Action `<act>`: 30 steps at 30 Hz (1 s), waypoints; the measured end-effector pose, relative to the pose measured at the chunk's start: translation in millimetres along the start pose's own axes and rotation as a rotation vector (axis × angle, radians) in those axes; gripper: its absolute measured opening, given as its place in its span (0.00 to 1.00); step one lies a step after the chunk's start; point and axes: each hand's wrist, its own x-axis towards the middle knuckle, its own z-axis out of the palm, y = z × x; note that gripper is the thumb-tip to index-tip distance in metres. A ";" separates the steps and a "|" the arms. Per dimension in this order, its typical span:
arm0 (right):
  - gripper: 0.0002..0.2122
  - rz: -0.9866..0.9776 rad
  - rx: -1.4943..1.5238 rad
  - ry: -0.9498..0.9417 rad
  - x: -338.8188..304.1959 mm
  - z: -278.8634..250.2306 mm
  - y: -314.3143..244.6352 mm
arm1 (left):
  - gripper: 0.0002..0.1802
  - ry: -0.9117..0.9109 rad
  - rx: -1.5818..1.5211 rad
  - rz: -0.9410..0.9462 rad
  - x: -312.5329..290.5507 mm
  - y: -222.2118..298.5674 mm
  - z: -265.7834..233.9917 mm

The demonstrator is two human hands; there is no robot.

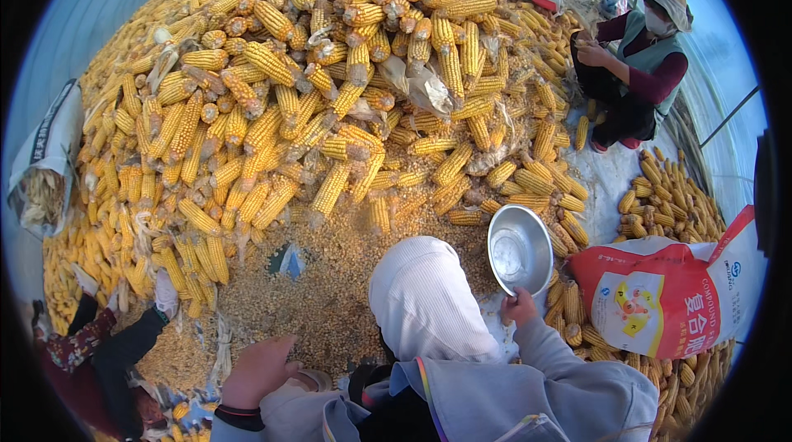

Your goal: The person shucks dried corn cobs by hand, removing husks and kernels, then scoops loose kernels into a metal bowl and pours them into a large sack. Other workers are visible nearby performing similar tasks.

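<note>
My right hand (520, 307) grips the near rim of a shiny metal basin (520, 249), which is tilted and has nothing visible inside. My left hand (261, 372) is over the loose corn kernels (330, 310) at the lower left. Its fingers point to the right, slightly apart, and nothing shows in them. A large heap of yellow corn cobs (272, 104) rises in front of me, with loose kernels spread along its foot. Between my hands is my bent knee (433, 297) in pale cloth.
A red and white sack (660, 297) lies to my right, against more cobs (668, 198). One co-worker (643, 58) squats at the far right; another person's gloved hand (165, 293) touches the heap at left. A white sack (49, 157) with husks stands at the far left.
</note>
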 end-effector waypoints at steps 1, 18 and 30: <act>0.04 0.050 -0.048 0.009 -6.4 5.4 -6.7 | 0.24 0.009 -0.020 0.039 3.5 -4.5 -1.0; 0.25 -1.182 -2.053 0.314 -119.4 102.6 -76.1 | 0.28 0.023 0.011 0.001 -3.9 -67.3 13.1; 0.26 -0.922 -2.270 0.033 -133.7 229.8 -0.8 | 0.29 -0.025 -0.088 -0.092 -20.8 -93.2 36.2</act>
